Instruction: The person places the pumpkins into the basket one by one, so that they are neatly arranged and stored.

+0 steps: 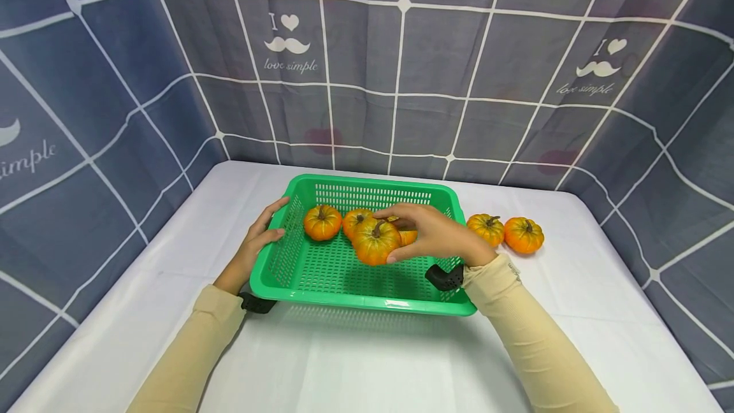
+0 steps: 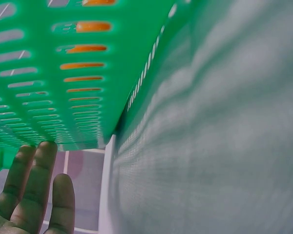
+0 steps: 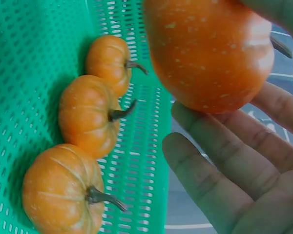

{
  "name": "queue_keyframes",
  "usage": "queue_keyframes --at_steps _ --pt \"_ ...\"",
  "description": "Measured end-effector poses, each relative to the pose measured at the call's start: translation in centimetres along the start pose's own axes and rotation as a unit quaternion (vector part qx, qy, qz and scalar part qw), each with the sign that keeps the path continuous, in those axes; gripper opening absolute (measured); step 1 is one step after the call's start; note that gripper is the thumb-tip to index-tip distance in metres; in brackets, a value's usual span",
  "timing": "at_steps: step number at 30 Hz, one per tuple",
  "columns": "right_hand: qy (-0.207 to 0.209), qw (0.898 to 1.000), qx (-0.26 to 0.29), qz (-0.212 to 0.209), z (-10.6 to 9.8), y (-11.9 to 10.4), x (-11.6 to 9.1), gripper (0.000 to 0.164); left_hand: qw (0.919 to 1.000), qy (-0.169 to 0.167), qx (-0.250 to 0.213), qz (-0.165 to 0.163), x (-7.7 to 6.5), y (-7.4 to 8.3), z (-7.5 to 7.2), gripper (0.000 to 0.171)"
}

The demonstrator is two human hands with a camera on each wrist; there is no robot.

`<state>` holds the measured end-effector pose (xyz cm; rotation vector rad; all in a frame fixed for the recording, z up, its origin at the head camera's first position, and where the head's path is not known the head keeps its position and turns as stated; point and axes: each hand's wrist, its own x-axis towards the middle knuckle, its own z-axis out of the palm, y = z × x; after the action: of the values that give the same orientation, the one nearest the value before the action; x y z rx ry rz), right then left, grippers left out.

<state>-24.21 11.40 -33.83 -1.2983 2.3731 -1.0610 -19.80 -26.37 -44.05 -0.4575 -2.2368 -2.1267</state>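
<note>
A green plastic basket (image 1: 367,304) with slotted walls stands on the table. My left hand (image 1: 249,248) holds its left rim, thumb over the edge; in the left wrist view the straight fingers (image 2: 44,165) touch the wall from outside. Above the basket floor my right hand (image 1: 438,231) pinches a small orange pumpkin (image 1: 374,246) between thumb and fingers. Three more pumpkins lie in a row inside the basket along its far side: one at the left (image 1: 322,222), another beside it (image 3: 90,117), and a third partly hidden by the right hand in the head view.
Two pumpkins, one nearer the basket (image 1: 485,229) and one farther right (image 1: 524,236), lie side by side just outside its right wall. A white cloth (image 1: 367,362) covers the table. Grey checked curtains (image 1: 367,120) enclose the back and sides.
</note>
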Motion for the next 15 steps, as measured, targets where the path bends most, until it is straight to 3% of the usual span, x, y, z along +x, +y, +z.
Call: queue_keyframes --at_steps 3,9,15 --pt "-0.003 1.0 0.011 -0.002 0.2 0.2 0.7 0.073 1.0 0.001 -0.001 0.001 0.1 0.0 0.0 0.069" --pt "-0.008 1.0 -0.02 -0.013 0.5 0.4 2.1 0.073 1.0 -0.001 -0.003 0.0 0.1 0.1 0.0 0.069" --pt "-0.028 0.999 -0.03 0.003 0.7 0.5 3.3 0.073 1.0 0.0 -0.006 -0.003 0.0 0.1 0.1 0.069"
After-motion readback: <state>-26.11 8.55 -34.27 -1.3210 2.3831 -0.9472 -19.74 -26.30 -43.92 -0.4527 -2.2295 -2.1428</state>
